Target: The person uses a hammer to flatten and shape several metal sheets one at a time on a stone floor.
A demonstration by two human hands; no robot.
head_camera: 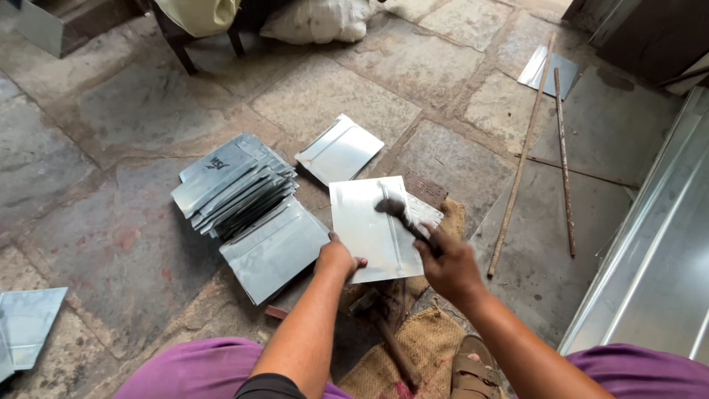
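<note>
A square sheet-metal piece (367, 222) with a raised seam lies in front of me on sacking. My left hand (338, 257) grips its near left corner and holds it down. My right hand (450, 264) is closed on the handle of a dark hammer (393, 209), whose blurred head is over the middle of the sheet. A second hammer (384, 329) with a wooden handle lies on the burlap (425, 343) between my knees.
A fanned stack of similar metal sheets (236, 185) lies to the left, with one loose sheet (340, 148) behind. Two long rods (565, 159) lie on the stone floor at right. A large folded metal panel (657, 258) runs along the right edge. More sheets (26, 325) sit far left.
</note>
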